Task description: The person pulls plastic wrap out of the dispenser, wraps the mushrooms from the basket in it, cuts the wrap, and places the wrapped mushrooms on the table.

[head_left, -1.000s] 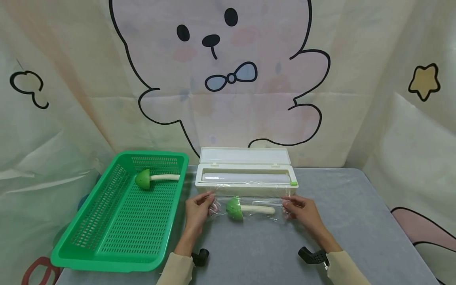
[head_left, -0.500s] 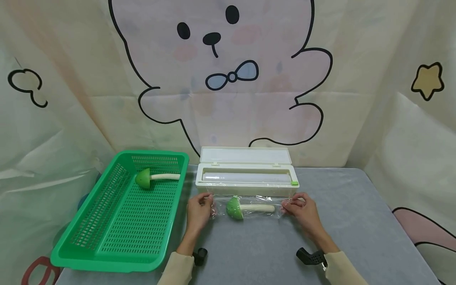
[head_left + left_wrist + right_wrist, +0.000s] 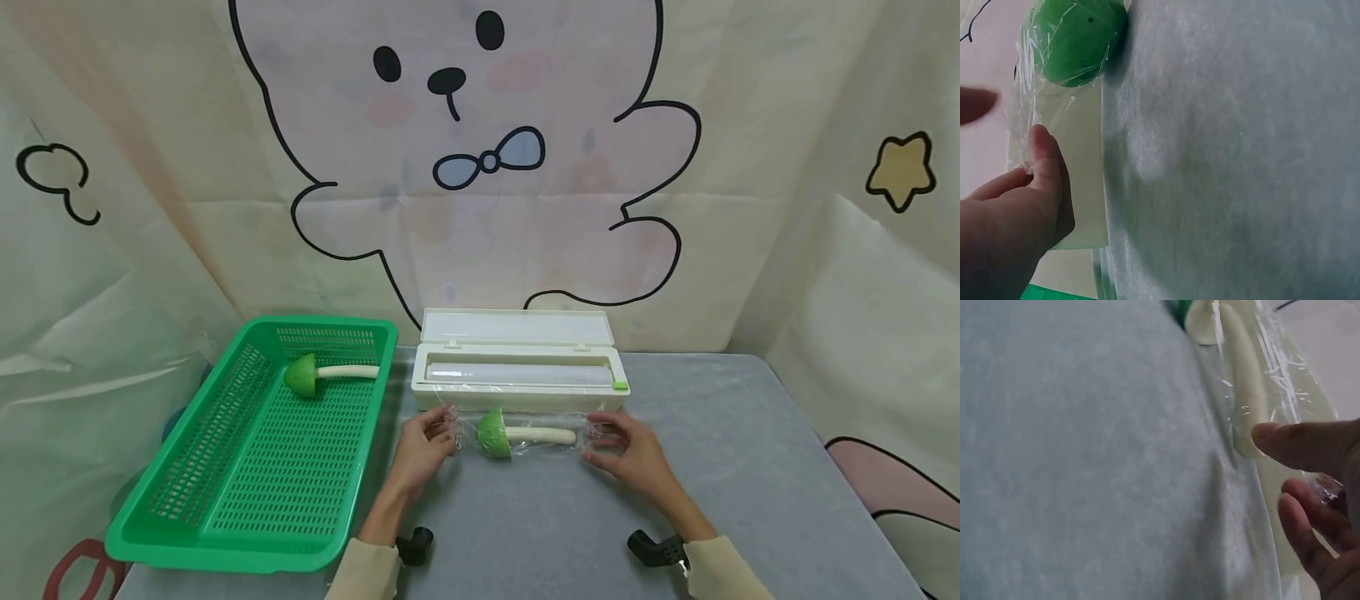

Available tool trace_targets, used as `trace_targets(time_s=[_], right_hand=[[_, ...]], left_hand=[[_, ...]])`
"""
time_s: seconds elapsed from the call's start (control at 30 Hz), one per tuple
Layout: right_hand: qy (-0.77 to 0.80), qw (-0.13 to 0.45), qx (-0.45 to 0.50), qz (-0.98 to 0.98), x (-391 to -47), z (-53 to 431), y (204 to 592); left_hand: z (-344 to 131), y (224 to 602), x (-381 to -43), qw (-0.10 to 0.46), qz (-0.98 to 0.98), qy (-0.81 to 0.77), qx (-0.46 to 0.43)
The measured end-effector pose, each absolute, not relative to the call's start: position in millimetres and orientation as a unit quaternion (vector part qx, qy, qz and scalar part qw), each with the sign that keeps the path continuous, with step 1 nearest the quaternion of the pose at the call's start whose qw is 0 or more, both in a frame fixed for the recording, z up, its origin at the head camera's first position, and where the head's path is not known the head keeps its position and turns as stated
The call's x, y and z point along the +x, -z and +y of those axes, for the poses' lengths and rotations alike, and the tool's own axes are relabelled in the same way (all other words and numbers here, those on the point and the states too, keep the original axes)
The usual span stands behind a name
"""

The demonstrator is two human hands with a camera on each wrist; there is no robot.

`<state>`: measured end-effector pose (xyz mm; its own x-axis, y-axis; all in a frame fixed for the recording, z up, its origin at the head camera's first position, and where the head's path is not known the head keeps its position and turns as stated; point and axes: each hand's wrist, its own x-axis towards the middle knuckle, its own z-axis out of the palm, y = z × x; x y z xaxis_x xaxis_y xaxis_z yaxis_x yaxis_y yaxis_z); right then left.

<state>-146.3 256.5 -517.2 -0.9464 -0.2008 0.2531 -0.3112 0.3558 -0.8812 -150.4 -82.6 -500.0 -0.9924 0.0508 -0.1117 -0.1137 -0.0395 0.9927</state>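
A mushroom [image 3: 491, 433] with a green cap and white stem lies crosswise, wrapped in clear cling film [image 3: 558, 421]. At the cap end, my left hand [image 3: 423, 450] pinches the gathered film between thumb and fingers, its forefinger lifted away in the left wrist view. By the stem end, my right hand [image 3: 630, 454] has its thumb and fingers spread apart, with crumpled film near the fingers. In the right wrist view, the thumb [image 3: 1304, 445] points at the stem's tip. Behind the wrapped mushroom stands a white cling film dispenser [image 3: 517, 404], lid raised, its roll visible inside.
A green plastic basket [image 3: 225, 560] stands at the left, holding another green-capped mushroom [image 3: 302, 377] near its back right corner. Grey cloth covers the table [image 3: 540, 533]. A printed curtain [image 3: 750, 250] hangs around the back and sides.
My right thumb and fingers have parted from their pinch on the film's end. The left hand has shifted slightly right, its forefinger extended. The wrapped mushroom has moved slightly back.
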Motion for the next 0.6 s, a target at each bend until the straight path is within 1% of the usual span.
trace_targets(time_s=[0.1,0.2,0.37,0.43,0.53,0.6], right_hand=[[-0.419,0.143,0.217,-0.87,-149,252,519],[-0.337,0.197,0.259,-0.884,-153,251,522],[-0.253,0.206,0.286,-0.901,-156,253,525],[-0.234,0.213,0.288,-0.904,-156,252,525],[-0.23,0.232,0.292,-0.899,-157,251,525],[-0.247,0.236,0.295,-0.892,-157,252,526]], left_hand=[[-84,498,-149,0.068,0.7,-0.711,-0.008],[-85,498,-148,0.066,0.706,-0.705,-0.005],[-83,499,-146,0.059,0.722,-0.689,0.014],[-81,500,-144,0.044,0.74,-0.671,0.018],[-76,502,-142,-0.006,0.781,-0.624,0.035],[-74,503,-143,-0.046,0.814,-0.575,0.067]])
